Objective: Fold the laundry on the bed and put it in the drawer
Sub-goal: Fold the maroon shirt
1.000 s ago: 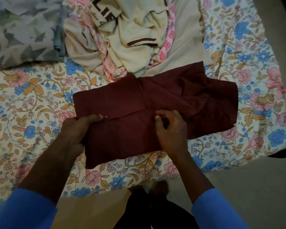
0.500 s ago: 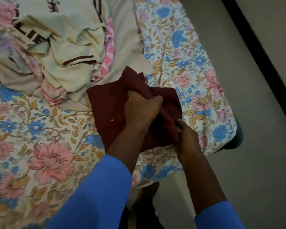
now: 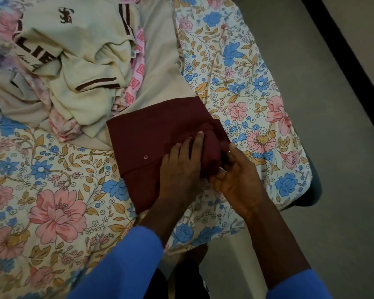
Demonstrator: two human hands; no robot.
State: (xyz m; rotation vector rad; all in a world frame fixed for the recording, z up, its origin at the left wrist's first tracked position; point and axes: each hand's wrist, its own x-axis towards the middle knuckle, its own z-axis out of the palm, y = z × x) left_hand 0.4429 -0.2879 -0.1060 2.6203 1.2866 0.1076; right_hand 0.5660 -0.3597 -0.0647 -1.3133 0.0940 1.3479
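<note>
Left hand [image 3: 181, 167] lies flat on the maroon shirt [image 3: 151, 143], fingers straight and pressing the folded panel down. Just beside it, the right hand [image 3: 238, 180] grasps the thick bunched edge of the same shirt, thumb above and fingers curled in against the cloth. The shirt rests on the floral bedsheet [image 3: 52, 190] under both palms, and a small button [image 3: 145, 156] shows just outside the left hand's knuckles.

The step in hand appears to be the closing fold of this garment. To do it well, the left hand should serve as the anchor while the right draws the bulky edge over in one straight line. Trapped bunching should be smoothed outward before release, or the thick side is likely to spring open when the shirt is lifted.

Beyond the left fingertips, unfolded laundry is heaped: a cream shirt [image 3: 84, 83] with dark stripes, a pink patterned garment [image 3: 138, 70], and a beige cloth [image 3: 160, 61] that touches the maroon shirt's far edge. Much folding therefore seems to remain. Grey floor [image 3: 311, 83] lies outside the right hand. No drawer is in view.
</note>
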